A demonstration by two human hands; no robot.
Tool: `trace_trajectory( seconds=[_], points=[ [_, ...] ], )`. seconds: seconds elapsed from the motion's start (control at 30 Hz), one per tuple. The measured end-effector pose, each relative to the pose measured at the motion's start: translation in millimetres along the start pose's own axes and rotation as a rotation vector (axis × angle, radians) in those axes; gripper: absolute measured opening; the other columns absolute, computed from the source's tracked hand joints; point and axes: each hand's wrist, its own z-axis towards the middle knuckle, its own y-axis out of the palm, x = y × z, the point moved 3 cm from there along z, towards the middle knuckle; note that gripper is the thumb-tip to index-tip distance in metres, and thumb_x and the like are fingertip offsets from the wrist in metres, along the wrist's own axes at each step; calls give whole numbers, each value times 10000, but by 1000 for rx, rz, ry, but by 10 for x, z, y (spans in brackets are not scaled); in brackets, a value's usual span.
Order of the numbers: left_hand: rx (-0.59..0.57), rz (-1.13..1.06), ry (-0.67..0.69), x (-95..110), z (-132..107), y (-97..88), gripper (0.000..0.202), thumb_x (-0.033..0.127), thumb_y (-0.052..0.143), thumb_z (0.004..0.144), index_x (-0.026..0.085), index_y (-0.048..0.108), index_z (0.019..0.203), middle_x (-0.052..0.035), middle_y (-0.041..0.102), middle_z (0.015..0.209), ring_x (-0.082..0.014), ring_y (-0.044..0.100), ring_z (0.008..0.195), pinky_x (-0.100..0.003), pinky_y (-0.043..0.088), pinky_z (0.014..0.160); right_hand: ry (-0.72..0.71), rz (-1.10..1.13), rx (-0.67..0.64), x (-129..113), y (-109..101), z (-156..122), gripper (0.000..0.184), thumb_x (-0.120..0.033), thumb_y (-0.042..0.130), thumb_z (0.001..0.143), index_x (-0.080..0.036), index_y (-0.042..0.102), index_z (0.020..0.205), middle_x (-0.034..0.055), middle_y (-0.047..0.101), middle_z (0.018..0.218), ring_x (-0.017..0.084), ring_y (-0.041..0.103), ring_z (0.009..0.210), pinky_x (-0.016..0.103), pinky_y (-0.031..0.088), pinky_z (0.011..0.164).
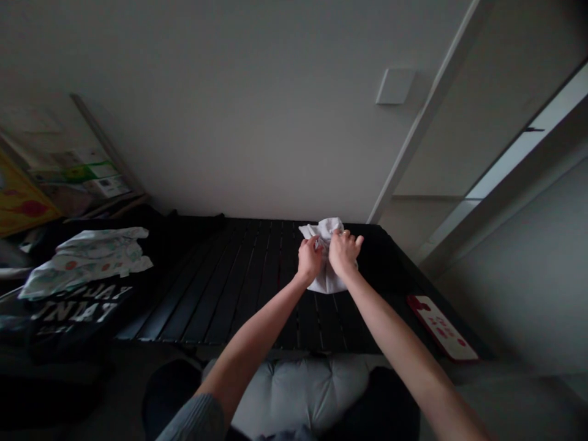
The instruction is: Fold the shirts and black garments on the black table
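Observation:
A crumpled white cloth [327, 280] lies bunched at the far side of the black slatted table [239, 288]. My left hand [309, 258] pinches the cloth near its middle. My right hand [343, 251] grips a fold just beside it, with the fingers curled over the top. The two hands nearly touch, and they hide the cloth's centre.
A pale printed garment [87, 260] lies on a black garment with white lettering [78, 309] to the left. A red-and-white board [441, 327] sits at the table's right edge. A grey cushion [298, 392] is below the near edge, and a wall stands behind the table.

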Motion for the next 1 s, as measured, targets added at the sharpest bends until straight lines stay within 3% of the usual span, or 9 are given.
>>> trace_trajectory(
  seconds=[0.13, 0.23, 0.33, 0.43, 0.53, 0.67, 0.83, 1.0],
  points=[
    [-34, -100, 49, 325, 182, 452, 393, 129, 554, 845, 159, 623, 1231, -124, 632, 1080, -186, 611, 920, -318, 470, 895, 56, -122, 96, 532, -55, 280, 467, -105, 195, 955, -46, 646, 1061, 239, 631, 1015, 311, 601, 935, 483, 271, 947],
    [-95, -132, 85, 448, 286, 727, 410, 124, 528, 857, 170, 606, 1257, -125, 631, 1085, -189, 609, 932, -332, 470, 913, 106, -164, 102, 865, 7, 435, 450, -89, 213, 947, -33, 641, 1075, 242, 635, 1029, 314, 599, 971, 484, 273, 964],
    [-204, -98, 101, 452, 319, 927, 581, 81, 538, 819, 184, 486, 1389, -162, 566, 1259, -227, 565, 1114, -368, 430, 1005, 190, -173, 92, 1096, 189, 466, 445, -105, 246, 947, 7, 553, 1248, 308, 569, 1198, 360, 553, 1108, 516, 260, 989],
    [-274, 47, 58, 323, 266, 987, 733, 81, 548, 789, 228, 346, 1478, -182, 384, 1479, -319, 373, 1340, -495, 366, 1068, 238, -211, 70, 1182, 492, 354, 504, -159, 287, 957, -27, 379, 1435, 330, 345, 1456, 415, 382, 1316, 587, 185, 1040],
    [-291, 191, 30, 116, 180, 900, 718, 100, 507, 795, 263, 342, 1475, -139, 328, 1536, -367, 254, 1396, -604, 318, 1066, 185, -185, -61, 1142, 855, 181, 531, -282, 331, 970, -74, 368, 1457, 265, 274, 1531, 404, 204, 1422, 605, 129, 1085],
    [-294, 283, -8, -192, 107, 647, 674, 129, 495, 797, 251, 380, 1449, -126, 328, 1543, -357, 244, 1397, -603, 301, 1073, 206, -94, -194, 1094, 1185, 7, 582, -409, 280, 978, -109, 363, 1470, 229, 245, 1557, 394, 193, 1430, 627, 125, 1091],
    [-268, 353, -44, -527, 55, 243, 644, 150, 490, 800, 251, 404, 1429, -111, 330, 1545, -343, 224, 1405, -588, 307, 1069, 206, -104, -173, 1102, 1273, -33, 603, -426, 248, 976, -124, 336, 1491, 210, 213, 1575, 381, 154, 1447, 607, 73, 1118],
    [-197, 449, -21, -811, 2, -248, 628, 167, 479, 808, 253, 404, 1426, -90, 338, 1542, -324, 218, 1409, -558, 320, 1069, 181, -100, -63, 984, 1159, -85, 575, -361, 291, 961, -90, 388, 1459, 243, 269, 1544, 407, 146, 1440, 668, 65, 1088]
  ],
)
